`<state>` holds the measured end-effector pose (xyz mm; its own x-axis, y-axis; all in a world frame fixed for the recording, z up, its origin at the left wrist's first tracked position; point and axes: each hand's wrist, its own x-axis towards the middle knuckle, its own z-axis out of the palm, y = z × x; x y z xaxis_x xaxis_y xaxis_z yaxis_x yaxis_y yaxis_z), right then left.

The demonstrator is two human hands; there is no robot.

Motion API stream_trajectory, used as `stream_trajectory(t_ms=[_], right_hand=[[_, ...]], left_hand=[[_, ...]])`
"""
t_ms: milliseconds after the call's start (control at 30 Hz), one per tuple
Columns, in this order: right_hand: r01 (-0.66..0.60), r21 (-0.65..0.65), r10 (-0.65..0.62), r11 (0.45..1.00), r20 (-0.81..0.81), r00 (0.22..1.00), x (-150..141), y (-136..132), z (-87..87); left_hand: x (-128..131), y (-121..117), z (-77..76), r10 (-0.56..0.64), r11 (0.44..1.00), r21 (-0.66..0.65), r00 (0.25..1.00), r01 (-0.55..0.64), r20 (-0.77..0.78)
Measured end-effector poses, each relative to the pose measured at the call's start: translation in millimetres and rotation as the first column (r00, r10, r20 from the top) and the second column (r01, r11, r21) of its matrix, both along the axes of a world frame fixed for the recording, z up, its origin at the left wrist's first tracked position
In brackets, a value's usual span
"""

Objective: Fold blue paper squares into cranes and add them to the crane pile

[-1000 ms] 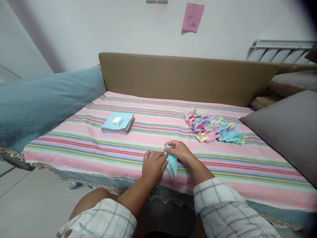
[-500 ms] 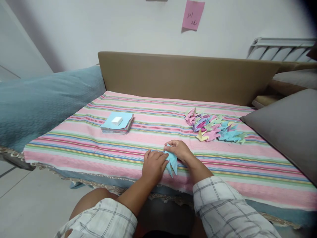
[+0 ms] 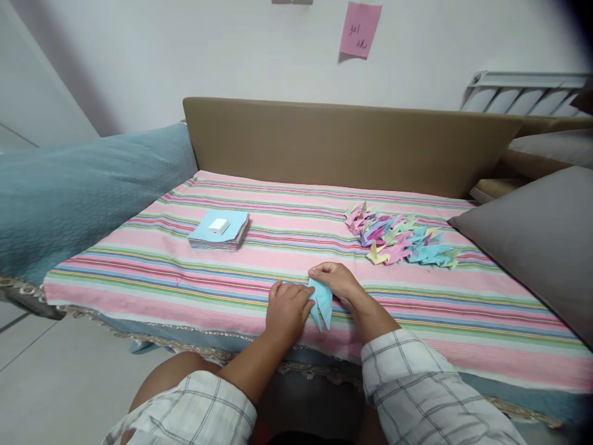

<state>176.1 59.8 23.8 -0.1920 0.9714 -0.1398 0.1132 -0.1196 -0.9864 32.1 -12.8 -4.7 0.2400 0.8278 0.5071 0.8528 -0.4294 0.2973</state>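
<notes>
A light blue folded paper (image 3: 321,304) with two pointed tips lies on the striped cloth (image 3: 417,309) near the front edge. My left hand (image 3: 287,309) rests with curled fingers on the paper's left side and presses it down. My right hand (image 3: 337,281) pinches the paper's top edge with bent fingers. Both hands touch the paper and lie close together.
A stack of coloured paper squares (image 3: 221,233) with a small white box (image 3: 218,225) on top lies at the left. A heap of folded paper cranes (image 3: 401,240) lies at the right. A teal blanket (image 3: 69,198), a grey cushion (image 3: 542,241) and a brown backrest (image 3: 343,145) surround the cloth.
My right hand's fingers have shifted slightly along the paper's top edge. The left hand and the paper stay in the same place.
</notes>
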Motion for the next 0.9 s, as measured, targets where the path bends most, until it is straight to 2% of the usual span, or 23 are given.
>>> stream_trajectory(t_ms=[200, 500, 700, 900], right_hand=[[0.021, 0.057, -0.025, 0.998, 0.073, 0.997, -2, 3, -7.1], [-0.056, 0.212, -0.003, 0.976, 0.270, 0.963, -1, 8, -10.5], [-0.090, 0.233, -0.013, 0.968, 0.407, 0.913, -2, 9, -8.5], [-0.115, 0.229, -0.035, 0.967, 0.563, 0.826, -6, 9, -7.4]], left_hand=[[-1, 0, 0.1, 0.009, 1.000, 0.013, 1.000, -0.009, -0.016], [-1, -2, -0.7, 0.077, 0.995, 0.077, 0.988, -0.068, -0.131], [0, -1, -3.0, 0.079, 0.993, 0.107, 0.974, -0.058, -0.211], [-1, 0, -5.3, 0.036, 0.985, 0.174, 0.972, 0.006, -0.233]])
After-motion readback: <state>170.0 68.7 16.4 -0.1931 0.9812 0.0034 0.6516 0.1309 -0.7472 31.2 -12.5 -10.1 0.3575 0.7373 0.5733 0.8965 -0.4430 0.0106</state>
